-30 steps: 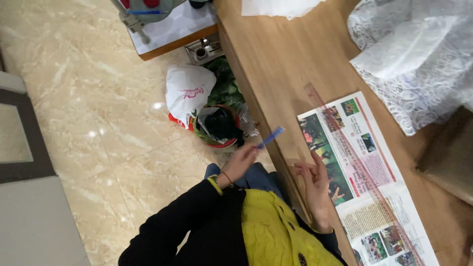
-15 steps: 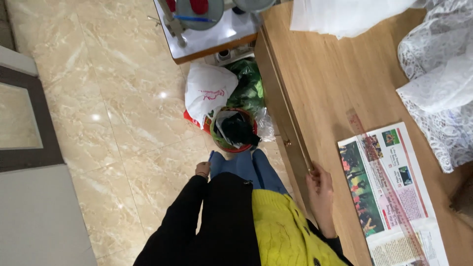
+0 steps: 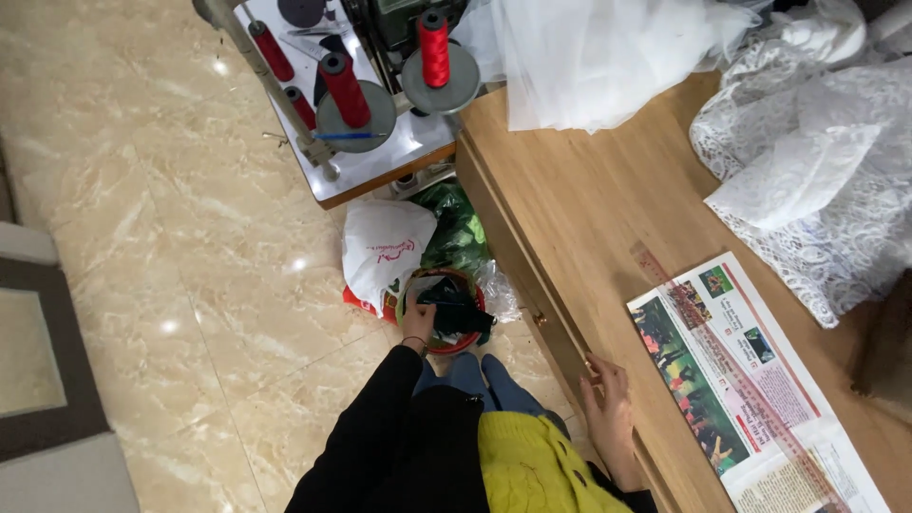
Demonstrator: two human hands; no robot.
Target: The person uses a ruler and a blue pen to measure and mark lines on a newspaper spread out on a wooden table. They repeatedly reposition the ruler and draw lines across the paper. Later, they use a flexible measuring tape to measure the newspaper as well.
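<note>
The left hand reaches down to the red bin on the floor, fingers bent at its rim; I cannot tell if it holds anything. The bin is full of dark cloth scraps. A push from the hand could tip the bin and spill the scraps. Just past the hand lie a white bag and a green bag, both stuffed. The right hand lies open on the bench edge. It could slip off as the person leans. A newspaper sits right of that hand.
</note>
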